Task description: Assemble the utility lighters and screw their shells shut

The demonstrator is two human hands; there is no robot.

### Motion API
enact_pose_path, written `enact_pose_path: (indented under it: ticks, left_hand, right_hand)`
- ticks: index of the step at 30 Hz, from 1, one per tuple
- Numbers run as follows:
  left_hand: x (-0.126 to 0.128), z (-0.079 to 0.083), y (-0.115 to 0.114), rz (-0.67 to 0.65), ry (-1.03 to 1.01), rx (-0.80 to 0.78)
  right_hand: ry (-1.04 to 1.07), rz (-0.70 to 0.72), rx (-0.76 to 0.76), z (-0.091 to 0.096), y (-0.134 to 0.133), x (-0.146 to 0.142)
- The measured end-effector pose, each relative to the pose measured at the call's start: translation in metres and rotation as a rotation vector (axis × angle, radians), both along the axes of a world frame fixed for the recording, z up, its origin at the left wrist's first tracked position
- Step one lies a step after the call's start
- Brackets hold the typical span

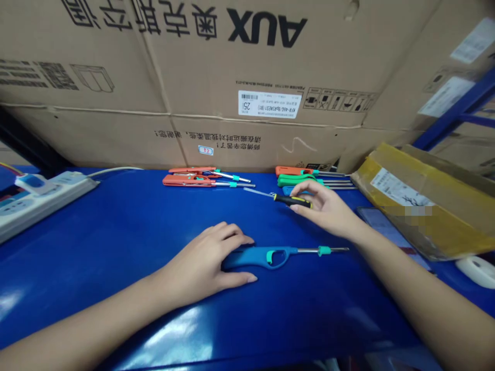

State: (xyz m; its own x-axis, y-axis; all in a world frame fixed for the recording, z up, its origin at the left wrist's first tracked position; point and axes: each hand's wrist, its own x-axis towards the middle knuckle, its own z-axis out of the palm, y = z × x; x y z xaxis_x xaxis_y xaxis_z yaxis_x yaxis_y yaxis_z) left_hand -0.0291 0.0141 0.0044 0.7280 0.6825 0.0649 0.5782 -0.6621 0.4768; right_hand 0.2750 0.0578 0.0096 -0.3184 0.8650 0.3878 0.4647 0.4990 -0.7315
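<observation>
A blue gas lighter point(253, 256) with a green trigger and a metal tube lies on the blue tabletop, its tube pointing right. My left hand point(201, 260) grips its handle end from above, thumb on the near side and fingers on the far side; the palm hides the handle's end. Raised over the table to the right, my right hand point(327, 208) holds a screwdriver point(293, 200) by its black and yellow handle. The screwdriver's shaft points left, toward several red lighters point(189, 180) lying at the back.
A green lighter point(296, 180) and an orange lighter point(294, 171) lie beyond my right hand. An open cardboard box point(421, 206) stands at the right beside a phone point(386, 229) and a white object point(477, 271). At left is a power strip point(42, 198). A large carton point(209, 67) walls off the back.
</observation>
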Motion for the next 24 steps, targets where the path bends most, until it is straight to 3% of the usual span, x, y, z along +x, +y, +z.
enact_pose_path:
  ticks: [3, 7, 12, 15, 18, 24]
  left_hand:
    - [0.005, -0.008, 0.0, -0.023, -0.038, 0.024]
    - [0.008, -0.011, 0.0, -0.043, -0.069, 0.041]
    - [0.006, -0.007, 0.005, -0.008, -0.105, 0.062]
    - [0.002, -0.001, 0.012, 0.098, -0.174, 0.052]
    - [-0.001, 0.005, 0.017, 0.246, -0.254, -0.002]
    - [-0.003, 0.01, 0.018, 0.292, -0.346, -0.077]
  right_hand:
    - [-0.145, 0.0, 0.03, -0.014, 0.003, 0.0]
    - [-0.33, 0.049, 0.061, -0.015, -0.001, 0.0]
    - [-0.379, 0.075, 0.121, 0.001, -0.011, 0.006]
    - [-0.395, 0.109, 0.159, 0.019, -0.019, 0.014]
    - [-0.576, 0.093, 0.179, 0.031, -0.025, 0.02]
    - [-0.704, 0.042, 0.373, 0.031, -0.027, 0.022]
